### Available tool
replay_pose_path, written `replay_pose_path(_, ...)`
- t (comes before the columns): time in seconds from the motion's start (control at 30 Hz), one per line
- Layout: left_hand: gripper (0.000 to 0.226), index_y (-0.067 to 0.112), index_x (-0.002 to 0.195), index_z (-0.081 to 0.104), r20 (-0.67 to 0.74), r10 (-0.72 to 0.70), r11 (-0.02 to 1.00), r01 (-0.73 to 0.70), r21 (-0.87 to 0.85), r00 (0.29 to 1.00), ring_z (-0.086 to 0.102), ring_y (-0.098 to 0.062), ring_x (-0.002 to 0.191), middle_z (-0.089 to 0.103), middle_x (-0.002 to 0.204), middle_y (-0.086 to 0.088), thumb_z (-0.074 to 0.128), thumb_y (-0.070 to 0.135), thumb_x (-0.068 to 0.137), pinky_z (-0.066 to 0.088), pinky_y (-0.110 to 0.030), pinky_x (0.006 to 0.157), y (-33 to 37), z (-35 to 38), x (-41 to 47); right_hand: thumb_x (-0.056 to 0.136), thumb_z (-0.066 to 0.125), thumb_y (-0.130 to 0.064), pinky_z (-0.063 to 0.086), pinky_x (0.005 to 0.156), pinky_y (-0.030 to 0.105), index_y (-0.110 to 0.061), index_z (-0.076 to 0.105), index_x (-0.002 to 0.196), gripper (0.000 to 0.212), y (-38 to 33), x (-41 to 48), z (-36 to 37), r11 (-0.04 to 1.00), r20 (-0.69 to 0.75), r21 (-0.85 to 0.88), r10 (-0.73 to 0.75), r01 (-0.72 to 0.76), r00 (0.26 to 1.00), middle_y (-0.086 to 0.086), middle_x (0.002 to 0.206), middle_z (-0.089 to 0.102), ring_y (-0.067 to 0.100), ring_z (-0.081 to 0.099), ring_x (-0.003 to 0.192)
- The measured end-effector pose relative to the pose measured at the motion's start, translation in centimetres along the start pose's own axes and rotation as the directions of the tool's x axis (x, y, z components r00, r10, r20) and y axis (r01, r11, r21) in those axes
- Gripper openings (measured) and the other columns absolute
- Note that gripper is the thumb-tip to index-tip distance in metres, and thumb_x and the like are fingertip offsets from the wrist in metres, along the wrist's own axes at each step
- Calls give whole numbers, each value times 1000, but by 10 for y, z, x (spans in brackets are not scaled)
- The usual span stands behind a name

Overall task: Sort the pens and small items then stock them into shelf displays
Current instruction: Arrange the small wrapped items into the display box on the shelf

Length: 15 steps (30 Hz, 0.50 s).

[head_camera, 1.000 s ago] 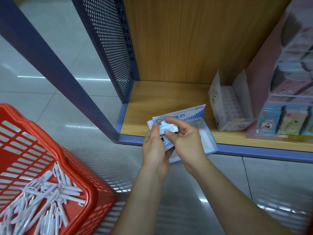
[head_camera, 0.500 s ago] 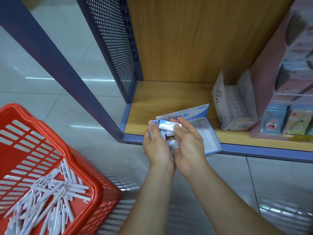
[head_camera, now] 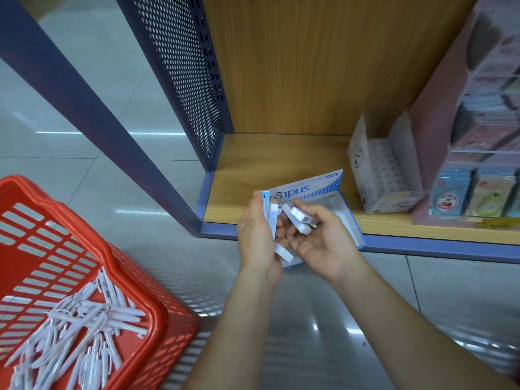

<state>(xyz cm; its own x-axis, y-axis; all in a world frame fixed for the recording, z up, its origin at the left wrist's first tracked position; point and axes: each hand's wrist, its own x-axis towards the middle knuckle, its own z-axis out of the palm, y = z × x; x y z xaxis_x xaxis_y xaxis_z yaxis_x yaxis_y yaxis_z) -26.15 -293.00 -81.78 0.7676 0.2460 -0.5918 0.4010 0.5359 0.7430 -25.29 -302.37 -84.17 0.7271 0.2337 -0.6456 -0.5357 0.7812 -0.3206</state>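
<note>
The wooden shelf (head_camera: 253, 170) fills the upper right of the frame, with a perforated blue panel (head_camera: 183, 80) as its left side. Grey tiled floor (head_camera: 98, 164) runs along the left and bottom. A red basket (head_camera: 70, 212) sits on the floor in the lower left corner. A tall pink display (head_camera: 478, 136) of carded goods stands at the right edge of the shelf. Just left of it is an open white carton (head_camera: 385, 170) with rows of small items inside.

A blue box (head_camera: 337, 209) lies at the shelf's front lip near the centre, its printed flap raised toward the back. Part of it overhangs the edge behind the hands.

Both hands are in front of that box. The left hand (head_camera: 254, 232) is turned on edge and clasps a few thin blue-and-white packs (head_camera: 271, 218) between thumb and fingers. The right hand (head_camera: 323, 237) lies palm up, its fingers curled round more small white packs. They may be erasers, but blur hides the print.

A heap of white pens (head_camera: 84, 327) lies loose in the basket bottom.
</note>
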Motion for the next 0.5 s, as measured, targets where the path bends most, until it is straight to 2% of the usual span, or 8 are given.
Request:
replay_pose_path(0.07, 44, 14, 76, 66, 18, -54, 998, 53, 30, 998, 43, -10, 42, 54, 55, 1, 46, 50, 92, 32, -15, 38, 7, -4, 1, 81, 69, -12, 48, 63, 18, -6, 66, 95, 15, -3, -3, 1, 999, 25, 18, 28, -28, 999, 13, 99, 66, 18, 61, 75)
replay_pose_path(0.13, 46, 15, 76, 68, 44, -61, 994, 57, 98, 997, 39, -11, 44, 53, 55, 1, 43, 50, 92, 27, -17, 39, 10, -9, 5, 76, 73, -19, 44, 53, 16, -8, 67, 92, 20, -5, -5, 2, 999, 55, -36, 38, -36, 998, 9, 93, 66, 14, 59, 71)
replay_pose_path(0.27, 23, 13, 74, 59, 146, -125, 977, 95, 193, 981, 39, -12, 46, 55, 62, -4, 46, 29, 84, 23, -18, 35, 18, -20, 8, 71, 73, -25, 51, 51, 17, -5, 69, 96, 32, -12, -7, 4, 958, 80, -283, -15, 38, 997, 10, 84, 69, 17, 66, 69)
replay_pose_path(0.37, 13, 12, 68, 54, 168, -138, 956, 87, 280, 976, 39, -14, 45, 55, 65, -10, 44, 15, 76, 20, -17, 36, 21, -27, 9, 72, 72, -20, 48, 48, 16, -11, 71, 102, 31, -23, -9, 6, 889, 96, -451, -38, 78, 995, 6, 82, 69, 17, 68, 69)
replay_pose_path(0.43, 15, 15, 62, 57, 157, -110, 930, 46, 364, 981, 40, -14, 42, 53, 64, -9, 48, 13, 73, 22, -15, 35, 23, -31, 9, 76, 73, -14, 46, 50, 18, -15, 69, 111, 35, -30, -10, 6, 787, 124, -607, -41, 108, 991, 2, 82, 66, 10, 63, 66)
replay_pose_path(0.5, 14, 19, 62, 64, 193, -79, 885, -20, 466, 978, 41, -14, 42, 51, 60, -4, 55, 18, 73, 26, -14, 36, 26, -33, 9, 78, 74, -9, 43, 52, 20, -17, 64, 119, 42, -38, -12, 7, 649, 143, -752, -12, 116, 990, -4, 73, 65, 4, 58, 61)
